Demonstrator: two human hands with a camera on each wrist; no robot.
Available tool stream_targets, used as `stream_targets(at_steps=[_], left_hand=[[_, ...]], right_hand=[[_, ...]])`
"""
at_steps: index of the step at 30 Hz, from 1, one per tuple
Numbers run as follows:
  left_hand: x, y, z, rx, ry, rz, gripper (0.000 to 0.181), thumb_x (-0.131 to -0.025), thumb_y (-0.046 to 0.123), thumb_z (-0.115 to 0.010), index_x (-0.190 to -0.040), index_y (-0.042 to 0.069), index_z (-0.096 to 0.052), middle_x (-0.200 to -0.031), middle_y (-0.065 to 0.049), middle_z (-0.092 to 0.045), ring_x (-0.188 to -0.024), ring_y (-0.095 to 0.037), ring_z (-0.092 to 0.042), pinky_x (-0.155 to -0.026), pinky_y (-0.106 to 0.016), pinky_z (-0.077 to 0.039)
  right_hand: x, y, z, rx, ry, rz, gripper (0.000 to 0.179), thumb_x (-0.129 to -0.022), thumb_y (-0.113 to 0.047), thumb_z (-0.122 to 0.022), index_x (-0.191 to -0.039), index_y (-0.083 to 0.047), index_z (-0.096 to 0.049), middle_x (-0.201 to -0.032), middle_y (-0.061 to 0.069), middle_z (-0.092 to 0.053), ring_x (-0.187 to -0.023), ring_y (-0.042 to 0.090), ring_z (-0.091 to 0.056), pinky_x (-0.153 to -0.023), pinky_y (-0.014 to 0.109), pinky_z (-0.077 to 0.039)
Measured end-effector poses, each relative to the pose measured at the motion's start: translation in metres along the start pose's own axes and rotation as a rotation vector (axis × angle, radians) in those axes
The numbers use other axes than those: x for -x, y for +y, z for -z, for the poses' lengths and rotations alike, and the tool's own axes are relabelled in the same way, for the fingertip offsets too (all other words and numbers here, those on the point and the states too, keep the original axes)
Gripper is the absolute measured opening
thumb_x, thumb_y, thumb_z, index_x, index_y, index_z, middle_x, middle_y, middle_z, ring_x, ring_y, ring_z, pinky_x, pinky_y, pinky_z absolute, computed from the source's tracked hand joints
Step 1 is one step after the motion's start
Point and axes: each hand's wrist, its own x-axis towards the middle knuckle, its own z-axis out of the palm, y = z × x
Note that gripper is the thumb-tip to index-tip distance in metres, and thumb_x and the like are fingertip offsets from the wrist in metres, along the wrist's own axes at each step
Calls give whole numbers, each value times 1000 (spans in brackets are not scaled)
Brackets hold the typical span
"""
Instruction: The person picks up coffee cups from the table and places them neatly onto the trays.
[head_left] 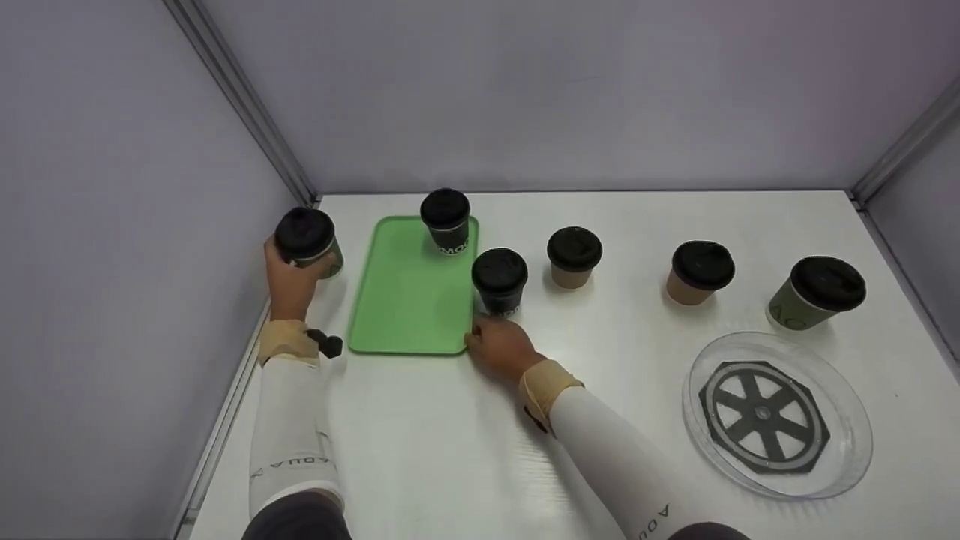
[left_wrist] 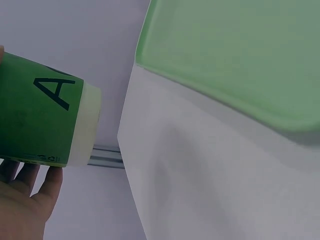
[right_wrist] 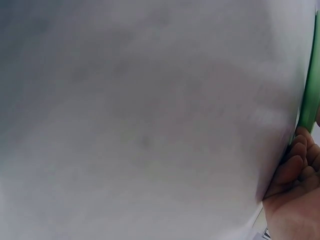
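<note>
At the table's far left edge my left hand [head_left: 291, 289] grips a green paper cup [head_left: 304, 231] with a black lid. The left wrist view shows the cup's green sleeve [left_wrist: 42, 107] with a dark letter and fingers curled under its side. My right hand [head_left: 502, 349] pinches the near right corner of a green tray [head_left: 409, 300]; its fingers are curled at the tray edge [right_wrist: 311, 85] in the right wrist view. A black lidded cup [head_left: 446, 214] stands on the tray's far right corner. Just beyond the right hand, another black cup [head_left: 500, 276] stands beside the tray's right edge.
Two small brown cups [head_left: 574, 255] [head_left: 699, 270] with black lids stand right of the tray. Farther right is another green lidded cup [head_left: 814, 292]. A clear round dish [head_left: 859, 442] over a dark wheel-like pattern lies at front right. Walls enclose the table's back and sides.
</note>
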Motion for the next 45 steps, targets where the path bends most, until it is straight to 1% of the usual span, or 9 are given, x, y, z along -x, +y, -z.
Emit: stream_targets(at_steps=[5,8,10,15,19,30,35,39,45], left_hand=[[-4,3,-11,2,-24,-46,87,-75,9,-83,-144,0,-30,-142,-16,-40,-129,-24,-38,-108,-34,-27],[-6,6,-17,12,-40,-55,87,-76,9,-83,-145,1,-30,-142,-15,-40,-130,-24,-38,-108,-35,-28],[-8,8,-22,12,-47,-54,87,-76,9,-83,-146,2,-30,-142,-15,-40,-130,-24,-39,-108,-36,-29],[-12,16,-30,26,-71,-36,88,-76,9,-83,-146,3,-30,-142,-14,-41,-129,-24,-39,-108,-38,-29],[-13,15,-36,49,-83,-22,88,-77,10,-83,-147,4,-30,-142,-13,-41,-129,-23,-39,-108,-39,-29],[-18,12,-53,72,-115,-50,88,-79,12,-82,-150,7,-31,-141,-13,-43,-129,-25,-41,-106,-40,-34],[-22,9,-60,69,-141,-48,87,-80,15,-83,-150,8,-32,-141,-11,-44,-129,-24,-42,-104,-40,-35],[-25,7,-63,84,-152,-53,86,-80,14,-82,-150,7,-32,-142,-11,-44,-129,-24,-42,-104,-40,-37],[-31,7,-68,49,-149,-42,88,-78,12,-82,-150,5,-32,-143,-13,-43,-131,-25,-40,-106,-40,-35]], right_hand=[[0,-1,0,10,-2,5,21,-100,-32,-50,-96,-13,-58,-86,4,-59,-80,22,-57,-76,43,-47],[1,-1,0,14,-1,2,22,-100,-32,-50,-98,-12,-59,-89,5,-61,-83,23,-59,-78,43,-47],[1,-1,0,14,2,1,22,-99,-32,-50,-99,-13,-59,-90,5,-61,-84,24,-59,-79,44,-47],[-2,-1,0,11,10,5,20,-98,-32,-51,-97,-13,-59,-86,4,-59,-79,23,-56,-76,43,-47],[-2,0,-3,-7,12,-3,19,-97,-32,-52,-97,-14,-59,-85,3,-58,-78,23,-55,-76,43,-47],[-1,1,-2,2,12,4,20,-98,-32,-51,-99,-14,-59,-88,3,-60,-82,22,-58,-77,43,-47],[0,2,-2,0,6,2,19,-99,-34,-51,-98,-16,-57,-86,0,-57,-79,21,-55,-76,42,-46],[0,3,-1,-4,26,15,18,-98,-32,-52,-96,-16,-57,-83,0,-56,-76,21,-54,-73,43,-46],[-1,2,-4,0,21,14,19,-98,-33,-52,-94,-15,-56,-81,0,-54,-73,21,-52,-70,41,-45]])
